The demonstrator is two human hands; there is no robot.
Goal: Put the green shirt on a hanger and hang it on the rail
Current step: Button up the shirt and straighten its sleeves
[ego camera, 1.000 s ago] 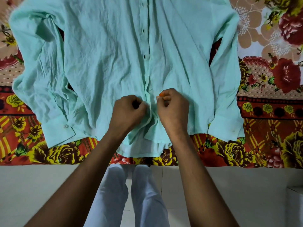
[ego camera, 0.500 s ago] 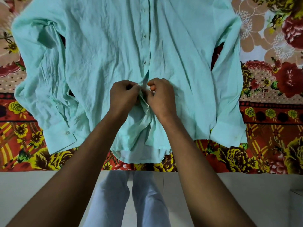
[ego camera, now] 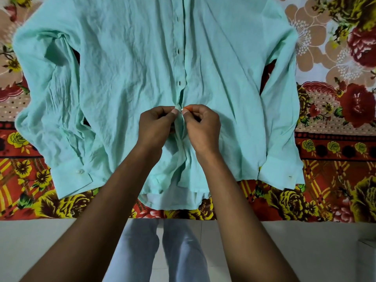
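A: What's nearest?

B: Pale trouser legs (ego camera: 158,251) on the floor, then the floral red-and-yellow bedspread (ego camera: 335,190) at the bed's edge.

A: And the crumpled mint-green cotton shirt (ego camera: 126,78)?

B: Flat on the bed, front up, hem toward the person, its long axis running straight away. The left hand (ego camera: 155,125) and right hand (ego camera: 200,127) sit equally near, each with fingers curled, pinching the placket on either side of a button.

A: So which way next?

B: Probably farther up the placket, where buttons remain closed. No hanger or rail shows. No writing readable.

no readable text, labels or numbers
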